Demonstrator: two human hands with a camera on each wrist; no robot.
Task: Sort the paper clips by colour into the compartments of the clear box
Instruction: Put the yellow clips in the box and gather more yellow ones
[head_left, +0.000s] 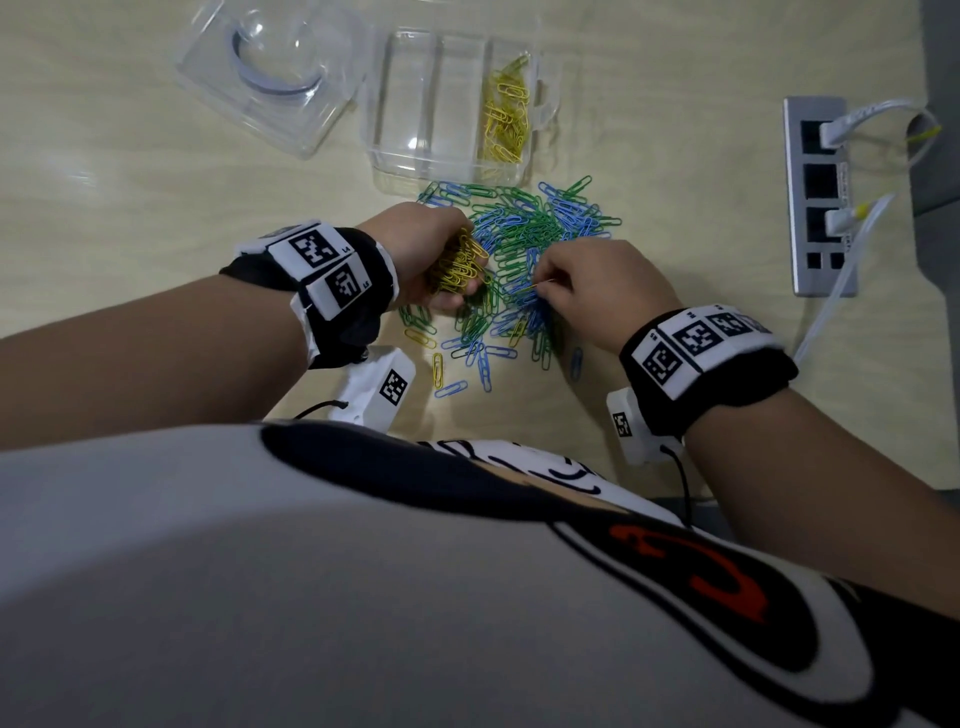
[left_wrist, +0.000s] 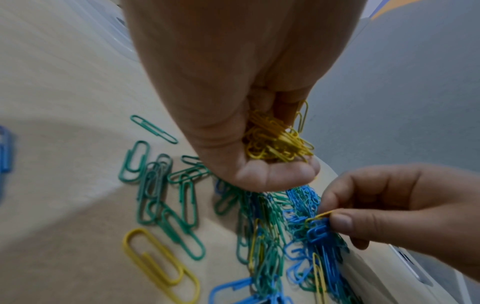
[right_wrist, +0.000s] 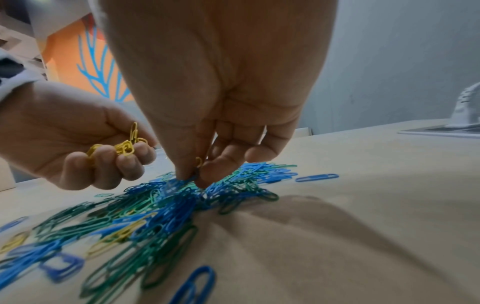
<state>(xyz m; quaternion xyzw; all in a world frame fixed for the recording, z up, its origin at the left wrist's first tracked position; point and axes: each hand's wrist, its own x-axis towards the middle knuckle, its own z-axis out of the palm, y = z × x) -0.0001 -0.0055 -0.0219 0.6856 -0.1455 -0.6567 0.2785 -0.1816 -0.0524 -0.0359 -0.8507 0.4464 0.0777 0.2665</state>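
Observation:
A heap of blue, green and a few yellow paper clips (head_left: 519, 249) lies on the table in front of the clear box (head_left: 400, 104). The box's right compartment holds yellow clips (head_left: 506, 117); its other compartments look bare. My left hand (head_left: 441, 260) grips a bunch of yellow clips (left_wrist: 278, 139), held just above the heap's left side. My right hand (head_left: 556, 283) pinches a single yellow clip (left_wrist: 320, 216) between thumb and forefinger at the top of the heap, also seen in the right wrist view as the yellow clip (right_wrist: 198, 161).
The box's clear lid (head_left: 270, 78) lies open at the back left. A grey socket strip (head_left: 821, 197) with plugged cables sits at the right. Loose clips (head_left: 452, 387) are scattered toward the table's front edge near my body.

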